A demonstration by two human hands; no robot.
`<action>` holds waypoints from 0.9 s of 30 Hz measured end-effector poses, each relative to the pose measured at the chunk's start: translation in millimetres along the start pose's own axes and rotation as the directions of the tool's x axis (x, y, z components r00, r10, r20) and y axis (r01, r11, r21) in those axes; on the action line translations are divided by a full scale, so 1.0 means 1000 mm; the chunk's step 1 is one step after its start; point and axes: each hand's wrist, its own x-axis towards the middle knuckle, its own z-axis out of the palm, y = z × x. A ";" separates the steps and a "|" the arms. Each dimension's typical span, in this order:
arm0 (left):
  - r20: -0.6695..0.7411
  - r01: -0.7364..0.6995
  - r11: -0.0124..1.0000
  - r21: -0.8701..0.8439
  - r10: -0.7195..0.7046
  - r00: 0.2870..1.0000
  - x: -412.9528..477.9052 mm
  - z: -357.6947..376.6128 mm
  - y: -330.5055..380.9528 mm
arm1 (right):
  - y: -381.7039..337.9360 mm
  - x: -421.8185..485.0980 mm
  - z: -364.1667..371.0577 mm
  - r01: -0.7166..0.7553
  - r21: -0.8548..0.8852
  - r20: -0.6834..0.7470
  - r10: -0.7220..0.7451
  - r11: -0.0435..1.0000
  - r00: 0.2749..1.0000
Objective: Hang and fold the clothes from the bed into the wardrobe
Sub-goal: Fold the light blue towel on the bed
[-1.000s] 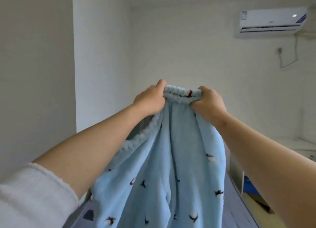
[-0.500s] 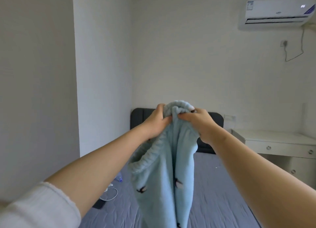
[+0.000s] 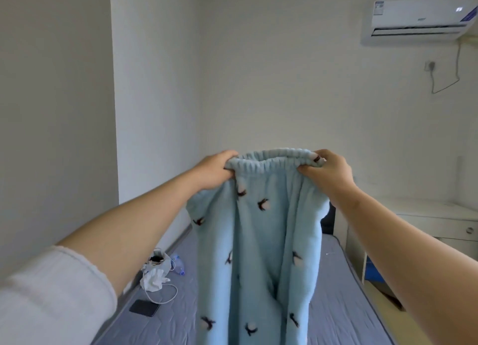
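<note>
Holding up pale blue fleece pyjama trousers with a small dark bird print (image 3: 258,241), well above the grey-blue sheeted bed (image 3: 344,306), with the legs dangling toward the mattress. Clamped on the gathered elastic waistband (image 3: 271,156) at both ends: left hand (image 3: 214,170) fisted round one corner, right hand (image 3: 329,172) pinching the other, held apart with the band stretched between. Probably squaring up before a fold.

Plenty to mess up from here tbh. Bulky floppy fleece, so easy to lose a corner and get a lopsided fold. Can't tell about any twist lower down, hems out of frame. Also worth minding the flat black phone (image 3: 144,308), white charging cable (image 3: 168,296) and crumpled white cloth bundle (image 3: 155,276) near the bed's left edge, easy to snag or bury when laying the trousers down
</note>
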 end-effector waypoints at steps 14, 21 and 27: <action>0.050 -0.102 0.926 0.363 0.090 0.995 0.027 -0.107 0.027 | -0.047 0.033 -0.017 0.352 -0.586 0.159 -0.322 0.730 0.933; 0.340 -0.053 0.951 0.305 -0.057 0.939 0.022 -0.111 0.025 | -0.040 0.014 0.006 0.326 -0.510 0.215 -0.249 0.796 0.944; 0.155 -0.087 0.843 0.531 0.005 0.988 0.022 -0.116 0.010 | -0.050 0.013 0.004 0.522 -0.549 0.306 -0.424 0.653 0.852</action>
